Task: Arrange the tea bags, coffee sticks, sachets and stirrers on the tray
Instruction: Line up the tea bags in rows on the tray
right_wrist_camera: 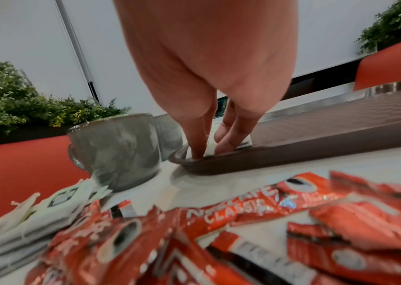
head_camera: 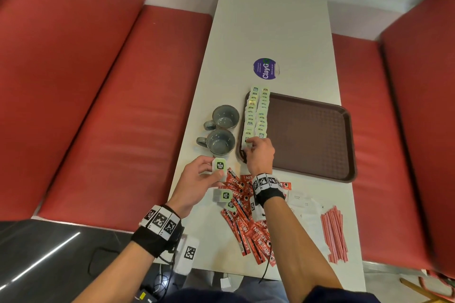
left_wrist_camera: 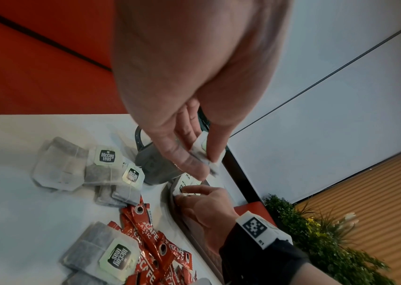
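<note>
Even indoor light falls from above me — bright on the pale tabletop (head_camera: 266, 32), with only soft, short shadows. A glare streak cuts the dark floor at my lower left in the head view, whose edges bow outward. My wrist views are softer: the coffee sticks (right_wrist_camera: 255, 231) nearest the right wrist lens smear out of focus, and my left hand (left_wrist_camera: 194, 86) looms large and blurred — slightly dim.
</note>
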`<state>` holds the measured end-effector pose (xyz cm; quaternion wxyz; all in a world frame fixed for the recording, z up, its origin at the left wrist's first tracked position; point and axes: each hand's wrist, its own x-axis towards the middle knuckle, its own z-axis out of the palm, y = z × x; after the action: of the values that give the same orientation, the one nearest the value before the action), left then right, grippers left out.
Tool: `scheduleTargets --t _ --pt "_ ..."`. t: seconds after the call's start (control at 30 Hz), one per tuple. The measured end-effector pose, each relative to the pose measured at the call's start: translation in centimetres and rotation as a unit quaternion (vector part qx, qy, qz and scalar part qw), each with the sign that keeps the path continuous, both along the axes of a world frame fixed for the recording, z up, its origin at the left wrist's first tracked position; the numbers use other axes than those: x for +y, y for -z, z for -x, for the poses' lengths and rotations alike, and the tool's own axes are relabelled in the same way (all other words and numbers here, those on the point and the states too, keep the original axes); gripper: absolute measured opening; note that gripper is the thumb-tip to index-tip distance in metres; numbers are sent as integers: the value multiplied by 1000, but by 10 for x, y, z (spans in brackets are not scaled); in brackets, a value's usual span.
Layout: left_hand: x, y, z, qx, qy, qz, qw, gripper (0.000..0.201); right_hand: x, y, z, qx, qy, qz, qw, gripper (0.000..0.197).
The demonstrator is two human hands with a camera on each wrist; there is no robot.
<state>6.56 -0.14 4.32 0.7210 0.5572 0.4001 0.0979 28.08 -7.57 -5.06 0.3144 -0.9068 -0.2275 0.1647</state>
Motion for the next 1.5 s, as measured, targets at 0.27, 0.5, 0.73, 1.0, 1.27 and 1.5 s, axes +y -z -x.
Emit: scheduleTargets --t 0.27,0.5,0.73,1.0,1.27,1.5 --pt "-1 0 -6 -8 -18 -20 1000 27 -23 -69 33 89 -10 -181 979 15" --pt "-7 4 -15 -19 -81 -26 996 31 -62 -89 75 286 -63 -209 933 20" --pt "-9 7 -14 -27 -58 -35 997 21 -68 -82 66 311 -23 -247 917 8" --pt "17 38 8 116 -80 -192 971 12 -65 -52 -7 114 154 -136 972 12" --pt "35 75 3 218 -5 -281 934 33 -43 -23 -30 96 130 -35 986 5" --pt "36 90 -7 282 83 -282 913 54 -32 -21 -25 79 137 25 987 8"
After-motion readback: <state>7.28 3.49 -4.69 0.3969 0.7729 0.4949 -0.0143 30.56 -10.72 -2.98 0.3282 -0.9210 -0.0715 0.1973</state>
